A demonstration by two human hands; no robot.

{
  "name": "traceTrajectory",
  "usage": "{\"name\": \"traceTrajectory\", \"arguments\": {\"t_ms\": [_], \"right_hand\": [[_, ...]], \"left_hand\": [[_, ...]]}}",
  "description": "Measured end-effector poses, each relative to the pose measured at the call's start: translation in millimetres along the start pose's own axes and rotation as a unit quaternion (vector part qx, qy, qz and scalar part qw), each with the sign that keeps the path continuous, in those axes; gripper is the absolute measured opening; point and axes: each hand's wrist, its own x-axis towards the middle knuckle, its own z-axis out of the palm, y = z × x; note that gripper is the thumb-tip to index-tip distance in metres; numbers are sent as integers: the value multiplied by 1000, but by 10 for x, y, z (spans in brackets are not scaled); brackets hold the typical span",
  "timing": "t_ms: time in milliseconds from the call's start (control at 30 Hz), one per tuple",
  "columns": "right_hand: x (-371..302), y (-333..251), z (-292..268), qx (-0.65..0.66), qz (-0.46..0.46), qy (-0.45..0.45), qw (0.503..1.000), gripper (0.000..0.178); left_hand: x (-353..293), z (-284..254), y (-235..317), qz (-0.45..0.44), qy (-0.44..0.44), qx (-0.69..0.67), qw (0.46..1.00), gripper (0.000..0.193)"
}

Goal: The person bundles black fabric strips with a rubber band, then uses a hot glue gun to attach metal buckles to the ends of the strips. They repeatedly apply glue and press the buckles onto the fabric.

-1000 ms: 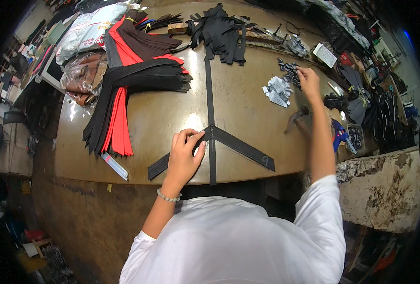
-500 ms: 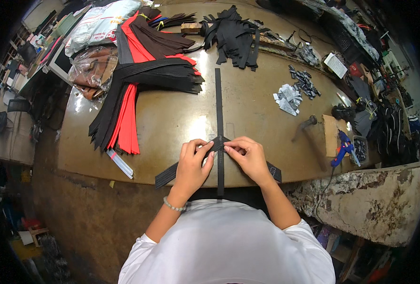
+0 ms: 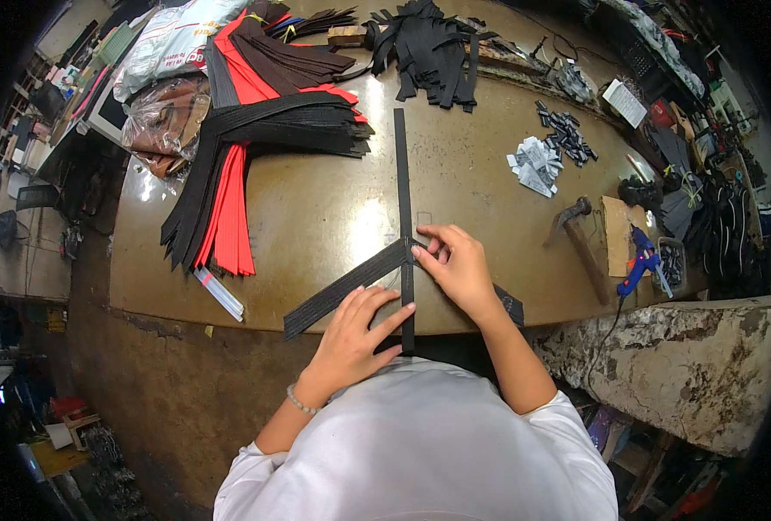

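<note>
Aligning, prob., black strap w/ V-piece: R hand at joint, grip unclear; L hand nearer, fingers spread; next likely needs steadying.

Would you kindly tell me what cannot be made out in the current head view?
All in the head view:
Black angled band: the right hand and wrist cover much of its right half.
Right hand's grip: its own curled fingers hide whether they pinch anything.
Small dark pieces: too small to tell their exact shape.
White bag: its opaque wall hides any contents.
</note>
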Motion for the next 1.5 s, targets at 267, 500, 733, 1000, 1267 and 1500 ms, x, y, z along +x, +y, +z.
{"name": "traceTrajectory", "arguments": {"t_ms": [267, 500, 733, 1000, 1267, 1500], "right_hand": [[49, -23, -28, -6, -2, -15, 1000, 31], [48, 0, -19, -11, -12, -12, 1000, 33], [23, -6, -10, -35, -38, -6, 999, 32], [33, -31, -9, -15, -26, -8, 1000, 31], [149, -25, -126, 0, -190, -64, 980, 29], [813, 8, -131, 178, -22, -228, 957, 18]], "left_hand": [[415, 121, -321, -64, 151, -68, 984, 32], [566, 155, -399, -96, 156, -123, 975, 16], [612, 133, -356, -128, 144, -173, 966, 16], [615, 178, -391, -129, 148, -159, 968, 15], [681, 234, -388, -144, 178, -136, 964, 22], [680, 244, -367, -161, 173, -113, 965, 28]]}}
